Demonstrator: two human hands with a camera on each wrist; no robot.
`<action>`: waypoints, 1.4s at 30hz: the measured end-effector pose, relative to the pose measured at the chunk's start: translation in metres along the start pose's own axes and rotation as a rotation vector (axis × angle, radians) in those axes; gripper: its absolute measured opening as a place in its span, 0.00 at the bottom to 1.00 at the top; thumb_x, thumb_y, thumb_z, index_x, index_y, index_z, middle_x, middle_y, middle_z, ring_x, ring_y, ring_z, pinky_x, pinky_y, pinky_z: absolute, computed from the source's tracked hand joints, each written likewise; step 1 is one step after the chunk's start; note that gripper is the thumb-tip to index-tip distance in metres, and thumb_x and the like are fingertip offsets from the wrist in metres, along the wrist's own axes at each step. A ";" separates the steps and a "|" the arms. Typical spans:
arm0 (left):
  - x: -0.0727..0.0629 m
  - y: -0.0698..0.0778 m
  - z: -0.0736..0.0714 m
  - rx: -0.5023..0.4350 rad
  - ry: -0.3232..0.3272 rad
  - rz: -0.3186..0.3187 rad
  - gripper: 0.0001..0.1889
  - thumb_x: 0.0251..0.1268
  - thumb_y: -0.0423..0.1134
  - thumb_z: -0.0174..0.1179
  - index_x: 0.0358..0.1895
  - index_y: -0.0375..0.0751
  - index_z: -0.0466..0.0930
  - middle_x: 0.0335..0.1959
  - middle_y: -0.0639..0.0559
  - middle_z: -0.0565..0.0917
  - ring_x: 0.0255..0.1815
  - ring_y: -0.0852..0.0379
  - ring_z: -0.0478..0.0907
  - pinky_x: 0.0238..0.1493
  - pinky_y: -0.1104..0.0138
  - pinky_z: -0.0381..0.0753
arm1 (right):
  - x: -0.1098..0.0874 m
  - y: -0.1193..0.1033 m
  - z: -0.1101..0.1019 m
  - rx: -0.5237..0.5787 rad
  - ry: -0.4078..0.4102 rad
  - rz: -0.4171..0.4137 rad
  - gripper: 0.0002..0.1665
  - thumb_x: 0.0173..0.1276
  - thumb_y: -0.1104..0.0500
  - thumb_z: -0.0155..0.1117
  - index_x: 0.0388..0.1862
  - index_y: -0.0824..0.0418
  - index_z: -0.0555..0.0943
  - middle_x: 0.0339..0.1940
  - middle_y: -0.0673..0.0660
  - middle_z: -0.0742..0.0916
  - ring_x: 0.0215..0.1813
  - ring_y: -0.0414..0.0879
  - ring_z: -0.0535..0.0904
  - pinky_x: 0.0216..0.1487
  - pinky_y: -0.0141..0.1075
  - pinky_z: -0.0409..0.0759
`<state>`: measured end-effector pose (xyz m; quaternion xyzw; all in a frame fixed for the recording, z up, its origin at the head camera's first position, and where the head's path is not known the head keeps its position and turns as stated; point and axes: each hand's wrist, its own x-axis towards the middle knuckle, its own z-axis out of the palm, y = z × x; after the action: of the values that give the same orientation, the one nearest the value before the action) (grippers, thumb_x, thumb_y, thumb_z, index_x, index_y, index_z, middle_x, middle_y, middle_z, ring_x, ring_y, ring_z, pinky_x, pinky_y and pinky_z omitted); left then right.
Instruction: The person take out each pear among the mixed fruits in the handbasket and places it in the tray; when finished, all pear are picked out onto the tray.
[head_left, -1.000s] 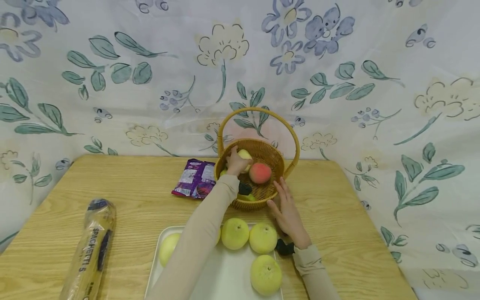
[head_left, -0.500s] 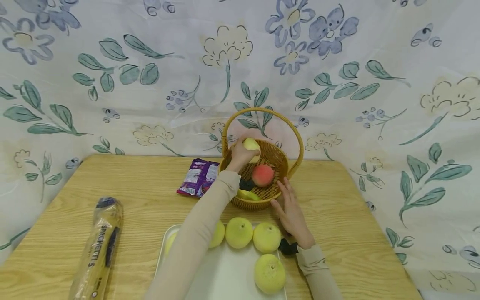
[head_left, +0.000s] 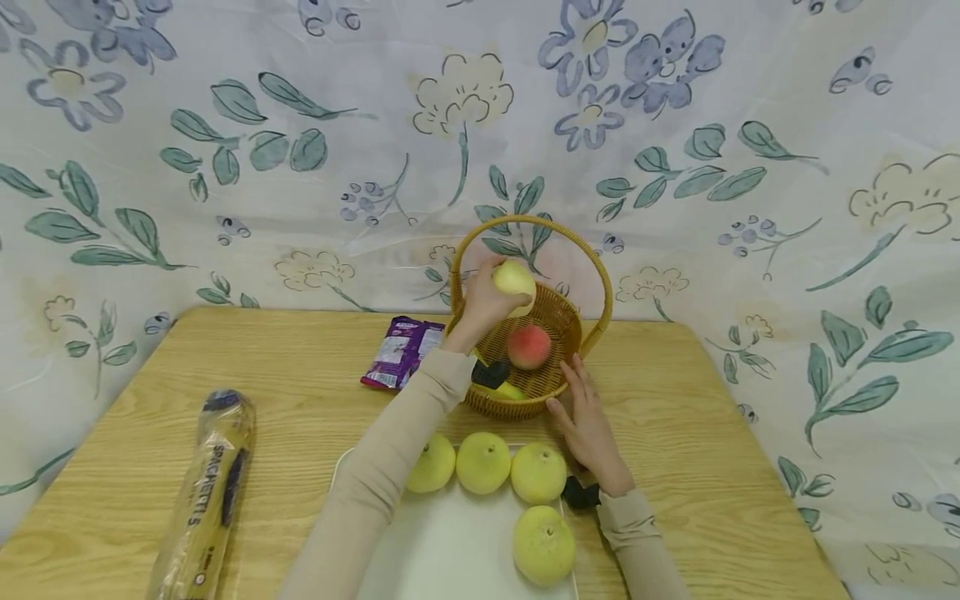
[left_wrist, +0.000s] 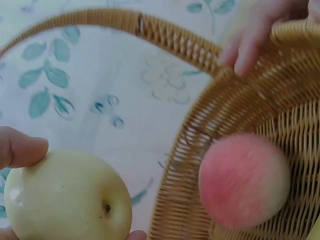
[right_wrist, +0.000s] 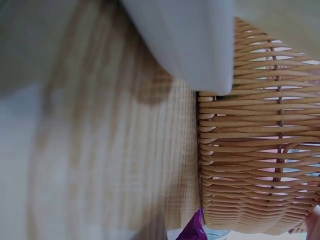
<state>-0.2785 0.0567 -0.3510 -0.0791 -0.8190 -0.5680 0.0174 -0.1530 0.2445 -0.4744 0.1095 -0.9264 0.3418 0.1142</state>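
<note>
My left hand (head_left: 482,307) grips a pale yellow-green apple (head_left: 516,285) above the left side of the wicker basket (head_left: 501,407). In the left wrist view, thumb and fingertips surround the apple (left_wrist: 70,197), whose small dark dimple faces the camera. A pink peach (head_left: 529,347) lies inside the basket, along with a yellow fruit (head_left: 512,392) partly hidden by my left wrist. My right hand (head_left: 592,432), fingers fairly straight, rests on the basket's right front rim. The basket's woven side (right_wrist: 260,145) fills the right of the right wrist view.
In front of the basket, a white tray (head_left: 457,542) bears several round yellow-green fruits (head_left: 544,546); my left sleeve covers part of it. Purple packets (head_left: 397,354) lie behind left, beside the basket. A spaghetti bag (head_left: 206,492) lies at left. Floral cloth (head_left: 360,125) hangs behind the table.
My left hand has lifted the apple up from inside the basket toward its handle. My right hand stays at the rim. The whole head view has shifted slightly.
</note>
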 end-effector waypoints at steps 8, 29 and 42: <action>-0.024 0.009 -0.009 -0.058 -0.072 0.082 0.39 0.52 0.37 0.71 0.69 0.51 0.63 0.67 0.46 0.68 0.62 0.46 0.72 0.54 0.51 0.79 | 0.000 0.000 0.001 0.001 -0.004 0.004 0.38 0.76 0.51 0.51 0.78 0.60 0.51 0.80 0.63 0.49 0.79 0.66 0.47 0.71 0.65 0.55; -0.087 0.033 -0.033 -0.024 -0.128 0.284 0.40 0.47 0.38 0.73 0.68 0.48 0.65 0.62 0.42 0.67 0.61 0.47 0.68 0.56 0.50 0.78 | 0.003 -0.002 0.001 -0.005 -0.008 -0.006 0.38 0.76 0.52 0.50 0.78 0.62 0.51 0.80 0.64 0.48 0.78 0.67 0.47 0.70 0.66 0.56; -0.120 0.027 -0.039 0.009 -0.151 0.369 0.41 0.45 0.37 0.74 0.67 0.47 0.65 0.57 0.43 0.68 0.59 0.47 0.69 0.56 0.48 0.77 | 0.003 -0.005 0.000 -0.011 -0.021 0.021 0.38 0.77 0.51 0.50 0.77 0.64 0.51 0.81 0.63 0.48 0.79 0.66 0.45 0.71 0.65 0.55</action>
<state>-0.1586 0.0163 -0.3264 -0.2703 -0.7922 -0.5439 0.0600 -0.1545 0.2406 -0.4704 0.1029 -0.9304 0.3368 0.1016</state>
